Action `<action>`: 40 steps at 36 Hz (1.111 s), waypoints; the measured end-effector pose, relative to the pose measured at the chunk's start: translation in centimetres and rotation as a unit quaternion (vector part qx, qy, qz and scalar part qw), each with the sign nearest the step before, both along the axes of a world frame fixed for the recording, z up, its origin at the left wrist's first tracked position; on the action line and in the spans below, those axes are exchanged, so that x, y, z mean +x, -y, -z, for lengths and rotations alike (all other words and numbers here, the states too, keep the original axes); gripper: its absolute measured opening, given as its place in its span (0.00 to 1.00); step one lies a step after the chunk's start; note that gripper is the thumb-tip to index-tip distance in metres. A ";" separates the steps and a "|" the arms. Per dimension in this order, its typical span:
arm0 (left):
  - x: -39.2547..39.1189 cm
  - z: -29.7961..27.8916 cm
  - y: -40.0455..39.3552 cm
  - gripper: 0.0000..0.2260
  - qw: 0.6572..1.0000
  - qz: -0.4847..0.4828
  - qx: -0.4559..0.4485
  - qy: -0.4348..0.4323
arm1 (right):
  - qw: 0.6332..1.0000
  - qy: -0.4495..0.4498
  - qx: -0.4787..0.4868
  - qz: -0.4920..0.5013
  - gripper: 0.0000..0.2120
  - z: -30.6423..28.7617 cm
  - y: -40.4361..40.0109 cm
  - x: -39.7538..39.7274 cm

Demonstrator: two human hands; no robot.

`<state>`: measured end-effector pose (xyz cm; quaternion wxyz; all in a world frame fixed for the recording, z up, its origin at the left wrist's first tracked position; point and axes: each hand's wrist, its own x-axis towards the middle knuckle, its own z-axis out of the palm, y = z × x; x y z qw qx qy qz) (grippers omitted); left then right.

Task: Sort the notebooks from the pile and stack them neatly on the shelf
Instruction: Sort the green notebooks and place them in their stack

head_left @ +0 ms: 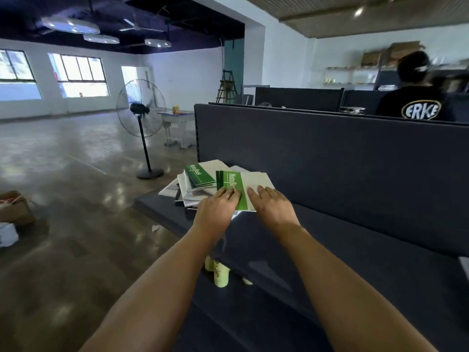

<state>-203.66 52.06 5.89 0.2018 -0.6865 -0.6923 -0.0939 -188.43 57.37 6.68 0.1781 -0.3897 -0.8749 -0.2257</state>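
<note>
Two hands lay flat on the top notebook [242, 185] at frame centre: left hand [218, 208] on its green band, right hand [270, 207] on the pale half, fingers straight, nothing gripped. Notebook sat on the pile [193, 189] at the left end of the dark shelf [355, 237], long axis running up-frame, "NoteBook" title sideways. Second green notebook [199, 175] lay just left, angled up-left. Cardboard box [15, 209] at left edge, contents unclear.
</note>
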 end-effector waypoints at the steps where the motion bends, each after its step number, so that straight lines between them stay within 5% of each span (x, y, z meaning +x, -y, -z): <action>1: 0.4 0.2 0.4 0.25 1.000 0.011 -0.002 -0.002 | 0.999 0.020 -0.030 0.005 0.29 0.4 0.4 0.6; 25: 24.2 1.7 5.5 0.28 0.946 0.324 0.017 0.024 | 0.966 -0.009 -0.046 0.256 0.29 1.5 14.8 25.3; 40: 43.1 2.9 14.3 0.27 0.907 0.419 0.043 0.021 | 0.942 0.000 -0.064 0.329 0.30 1.9 26.4 43.5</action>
